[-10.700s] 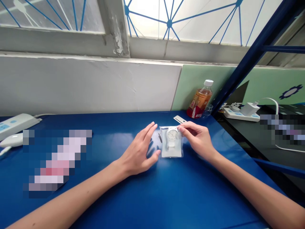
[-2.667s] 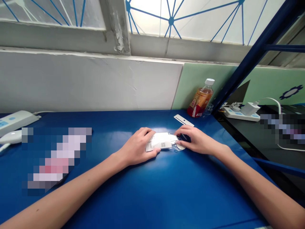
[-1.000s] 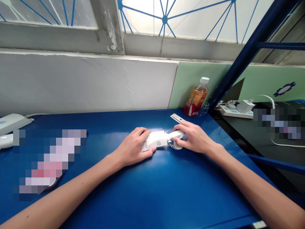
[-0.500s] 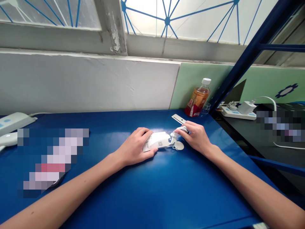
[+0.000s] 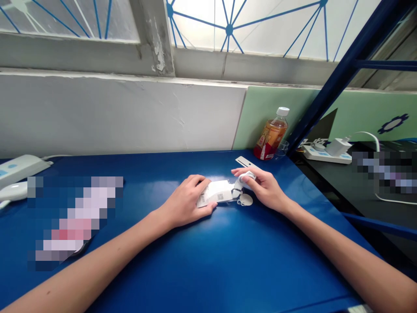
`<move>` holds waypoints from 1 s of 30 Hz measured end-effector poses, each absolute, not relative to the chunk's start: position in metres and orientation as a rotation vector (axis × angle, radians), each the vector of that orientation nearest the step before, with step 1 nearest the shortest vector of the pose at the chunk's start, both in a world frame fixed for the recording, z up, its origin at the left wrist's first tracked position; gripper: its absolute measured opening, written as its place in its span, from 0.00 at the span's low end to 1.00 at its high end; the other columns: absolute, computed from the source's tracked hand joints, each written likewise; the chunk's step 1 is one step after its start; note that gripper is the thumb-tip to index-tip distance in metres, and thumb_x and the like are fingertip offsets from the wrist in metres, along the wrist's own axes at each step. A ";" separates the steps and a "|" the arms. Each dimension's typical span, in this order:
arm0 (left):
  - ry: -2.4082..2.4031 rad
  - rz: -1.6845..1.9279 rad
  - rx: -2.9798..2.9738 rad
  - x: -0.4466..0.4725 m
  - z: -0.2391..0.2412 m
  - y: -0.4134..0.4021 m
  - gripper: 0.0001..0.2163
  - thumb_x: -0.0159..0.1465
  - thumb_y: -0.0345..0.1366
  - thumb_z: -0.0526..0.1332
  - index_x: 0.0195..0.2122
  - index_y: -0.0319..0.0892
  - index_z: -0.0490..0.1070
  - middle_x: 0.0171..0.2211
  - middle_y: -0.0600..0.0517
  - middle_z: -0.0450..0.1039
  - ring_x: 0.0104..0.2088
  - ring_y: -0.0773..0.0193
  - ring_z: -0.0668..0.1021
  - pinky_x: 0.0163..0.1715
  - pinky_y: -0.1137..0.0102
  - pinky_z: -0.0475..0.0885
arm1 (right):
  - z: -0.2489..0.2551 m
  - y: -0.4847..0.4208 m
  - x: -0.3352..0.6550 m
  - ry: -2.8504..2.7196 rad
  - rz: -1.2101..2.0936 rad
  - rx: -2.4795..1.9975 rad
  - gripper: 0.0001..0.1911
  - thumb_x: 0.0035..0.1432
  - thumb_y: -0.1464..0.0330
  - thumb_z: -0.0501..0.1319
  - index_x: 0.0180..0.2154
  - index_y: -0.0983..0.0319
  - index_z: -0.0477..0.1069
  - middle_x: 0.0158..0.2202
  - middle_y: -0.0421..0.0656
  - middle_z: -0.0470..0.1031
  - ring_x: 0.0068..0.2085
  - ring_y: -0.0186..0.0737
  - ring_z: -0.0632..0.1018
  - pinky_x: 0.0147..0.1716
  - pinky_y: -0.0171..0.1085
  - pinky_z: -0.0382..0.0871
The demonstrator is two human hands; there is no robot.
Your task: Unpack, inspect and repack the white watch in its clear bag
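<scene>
My left hand (image 5: 187, 202) lies on the table, its thumb and fingers closed around the end of a small white packet (image 5: 223, 190) with printed codes and clear plastic at its edges. At the packet's right end, my right hand (image 5: 265, 187) grips a small white rounded piece (image 5: 246, 175) with its thumb and curled fingers, the forefinger reaching out over it. What this piece is I cannot make out. Just below it a round white disc (image 5: 246, 200) lies near the packet's end. A flat white strip with a dark slot (image 5: 243, 161) lies behind my right hand.
A drink bottle (image 5: 271, 138) stands at the back right of the blue table (image 5: 208, 261), by a slanted blue post (image 5: 325, 91). Power strips stand at the left (image 5: 28, 167) and beyond the post (image 5: 325, 153). A blurred-out phone-like object (image 5: 74, 221) lies on the left.
My right forefinger has lifted and stretched out to the left, showing more of the white piece. The left hand and packet have hardly moved.
</scene>
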State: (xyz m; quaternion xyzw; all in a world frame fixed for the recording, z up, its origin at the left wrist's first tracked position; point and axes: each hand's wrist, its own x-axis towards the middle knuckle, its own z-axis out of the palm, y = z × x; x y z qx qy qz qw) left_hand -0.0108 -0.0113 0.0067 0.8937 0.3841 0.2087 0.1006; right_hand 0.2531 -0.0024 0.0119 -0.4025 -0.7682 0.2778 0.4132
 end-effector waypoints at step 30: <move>0.688 0.845 1.912 0.013 0.054 -0.039 0.14 0.64 0.37 0.60 0.51 0.41 0.71 0.48 0.45 0.75 0.49 0.52 0.77 0.51 0.59 0.71 | 0.077 0.015 0.173 -1.056 1.804 -0.633 0.10 0.63 0.72 0.57 0.45 0.67 0.74 0.45 0.50 0.81 0.41 0.38 0.82 0.42 0.34 0.77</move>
